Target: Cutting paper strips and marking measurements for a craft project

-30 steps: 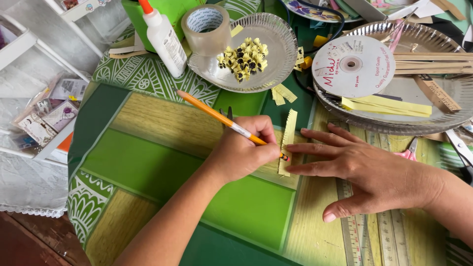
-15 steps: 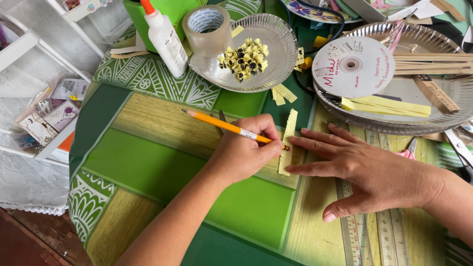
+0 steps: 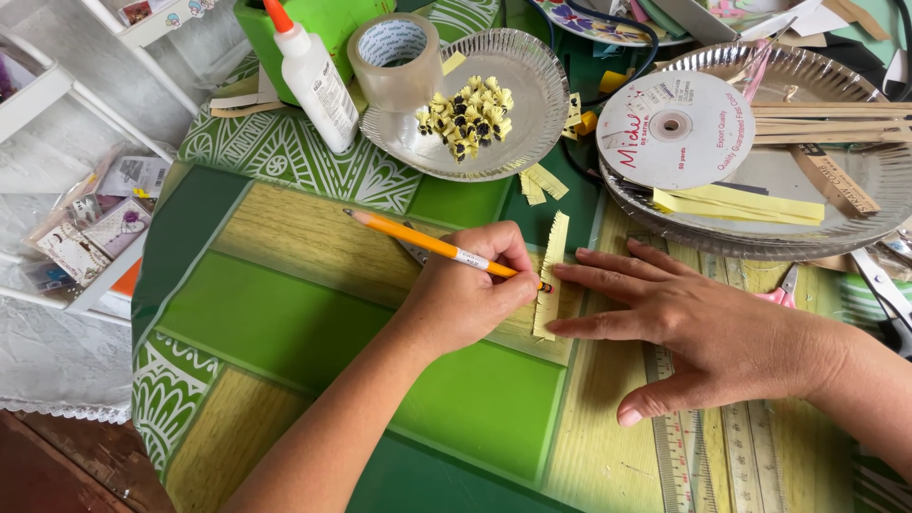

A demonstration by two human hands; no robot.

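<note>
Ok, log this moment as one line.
left hand: holds pencil, tip on fringed yellow paper strip | right hand: flat, fingers pinning strip

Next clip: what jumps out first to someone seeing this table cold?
At centre, the left hand holds a yellow pencil with its tip on a fringed strip of yellow paper, which the right hand pins flat on the green mat. Behind them, a silver foil plate carries a cluster of tiny yellow-and-black paper flowers, with a roll of tape on its left rim and a glue bottle beside it.
</note>
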